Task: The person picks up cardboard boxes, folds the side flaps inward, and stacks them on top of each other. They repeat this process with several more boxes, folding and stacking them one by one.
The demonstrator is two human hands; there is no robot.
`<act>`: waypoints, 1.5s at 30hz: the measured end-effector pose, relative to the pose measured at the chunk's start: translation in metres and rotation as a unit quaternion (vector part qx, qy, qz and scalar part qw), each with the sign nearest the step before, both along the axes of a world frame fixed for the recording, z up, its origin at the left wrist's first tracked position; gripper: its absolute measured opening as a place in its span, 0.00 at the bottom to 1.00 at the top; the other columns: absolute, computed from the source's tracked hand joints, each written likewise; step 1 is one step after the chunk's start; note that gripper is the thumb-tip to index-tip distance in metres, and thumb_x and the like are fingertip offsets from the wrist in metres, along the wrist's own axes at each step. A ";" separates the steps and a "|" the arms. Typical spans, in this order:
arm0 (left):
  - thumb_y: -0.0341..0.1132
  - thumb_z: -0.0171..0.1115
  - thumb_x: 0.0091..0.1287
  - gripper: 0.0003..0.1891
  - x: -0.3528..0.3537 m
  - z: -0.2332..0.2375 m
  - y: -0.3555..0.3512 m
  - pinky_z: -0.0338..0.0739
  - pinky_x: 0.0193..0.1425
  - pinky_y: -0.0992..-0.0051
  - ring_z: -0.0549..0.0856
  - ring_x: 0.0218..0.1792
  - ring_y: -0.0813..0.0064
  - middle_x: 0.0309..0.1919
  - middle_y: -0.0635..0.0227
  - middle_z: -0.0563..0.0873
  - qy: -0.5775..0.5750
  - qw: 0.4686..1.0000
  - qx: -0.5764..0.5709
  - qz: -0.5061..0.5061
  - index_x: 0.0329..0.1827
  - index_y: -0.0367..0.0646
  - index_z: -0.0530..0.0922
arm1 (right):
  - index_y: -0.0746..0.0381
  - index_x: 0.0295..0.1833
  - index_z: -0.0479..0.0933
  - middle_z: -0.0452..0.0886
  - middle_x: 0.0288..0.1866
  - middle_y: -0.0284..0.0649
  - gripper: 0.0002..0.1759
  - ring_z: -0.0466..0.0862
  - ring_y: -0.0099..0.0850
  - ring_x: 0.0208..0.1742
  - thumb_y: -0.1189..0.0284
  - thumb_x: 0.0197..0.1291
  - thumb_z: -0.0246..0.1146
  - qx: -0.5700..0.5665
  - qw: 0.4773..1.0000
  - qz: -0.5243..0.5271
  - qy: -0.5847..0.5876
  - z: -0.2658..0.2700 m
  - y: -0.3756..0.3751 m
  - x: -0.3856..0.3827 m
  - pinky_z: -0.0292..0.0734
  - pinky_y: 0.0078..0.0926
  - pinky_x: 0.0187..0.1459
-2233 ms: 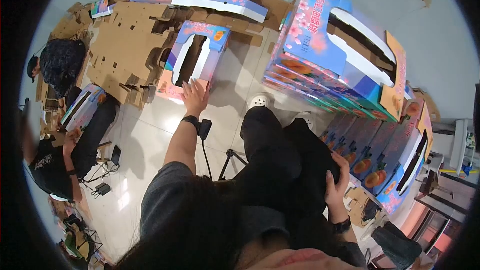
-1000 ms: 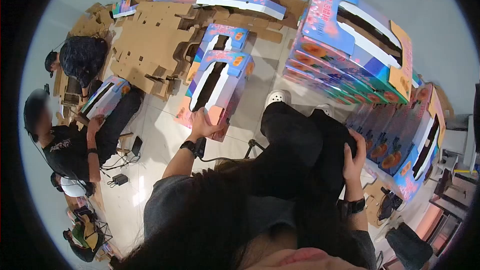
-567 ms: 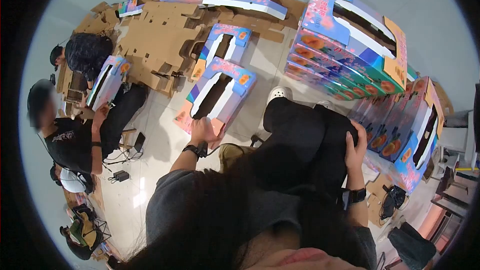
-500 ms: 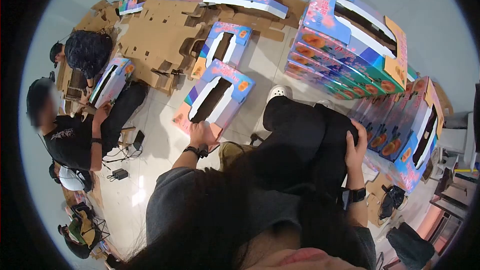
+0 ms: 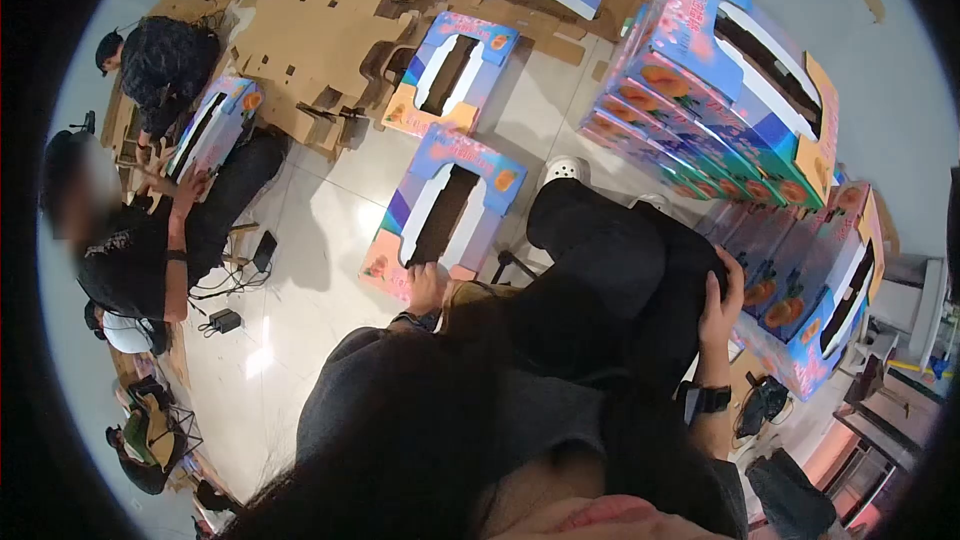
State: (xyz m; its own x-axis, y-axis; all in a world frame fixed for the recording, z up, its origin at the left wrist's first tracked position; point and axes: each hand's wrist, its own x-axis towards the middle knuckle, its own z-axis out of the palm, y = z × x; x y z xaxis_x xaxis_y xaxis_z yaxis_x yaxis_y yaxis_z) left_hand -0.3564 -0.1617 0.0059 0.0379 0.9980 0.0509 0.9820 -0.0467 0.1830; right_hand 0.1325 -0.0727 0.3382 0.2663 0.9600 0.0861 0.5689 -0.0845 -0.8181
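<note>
My left hand is at the near end of a fruit-printed cardboard carton on the floor to my left. Its fingers curl over the carton's edge beside the long top opening. The carton stands upright, and its dark inside shows through the slot. My right hand rests on my right knee, fingers stretched out and holding nothing. Just beyond the held carton stands a second similar carton.
Stacked cartons stand ahead to the right, with another stack beside my right knee. Flattened cardboard covers the floor ahead. Two people work at a carton on the left, near a black adapter and cables.
The near carton has come closer to me with my left hand on it, and a gap now shows between it and the second carton. My right hand stays on the knee.
</note>
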 end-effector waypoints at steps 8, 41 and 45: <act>0.61 0.75 0.30 0.54 -0.006 0.089 0.111 0.49 0.71 0.47 0.68 0.59 0.46 0.51 0.48 0.73 -0.111 0.993 -0.027 0.015 0.55 0.30 0.66 | 0.69 0.58 0.73 0.76 0.58 0.47 0.21 0.72 0.40 0.63 0.71 0.60 0.56 -0.019 1.000 0.003 -0.006 -0.002 0.004 0.000 0.58 0.35 0.67; 0.71 0.65 0.45 0.55 0.040 0.014 0.399 0.37 0.69 0.31 0.57 0.74 0.54 0.72 0.54 0.63 -0.061 0.980 0.020 0.189 0.68 0.36 0.65 | 0.72 0.60 0.70 0.74 0.60 0.53 0.32 0.72 0.42 0.63 0.54 0.64 0.50 -0.103 0.993 -0.061 -0.008 -0.011 0.006 0.020 0.60 0.39 0.66; 0.71 0.63 0.48 0.55 0.040 0.006 0.401 0.39 0.68 0.30 0.58 0.74 0.55 0.72 0.55 0.63 -0.022 0.983 0.020 0.180 0.71 0.36 0.62 | 0.72 0.59 0.70 0.74 0.59 0.53 0.32 0.72 0.43 0.63 0.54 0.63 0.50 -0.101 0.993 -0.062 -0.024 -0.010 0.010 0.018 0.60 0.40 0.66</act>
State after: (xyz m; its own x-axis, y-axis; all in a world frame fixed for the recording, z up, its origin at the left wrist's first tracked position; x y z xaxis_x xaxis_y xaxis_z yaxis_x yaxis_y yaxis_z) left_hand -0.3164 0.2398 0.0116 -0.3207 0.9434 0.0849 0.9274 0.2945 0.2307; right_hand 0.1507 -0.0627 0.3281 0.3842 0.9189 -0.0896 0.5823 -0.3164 -0.7489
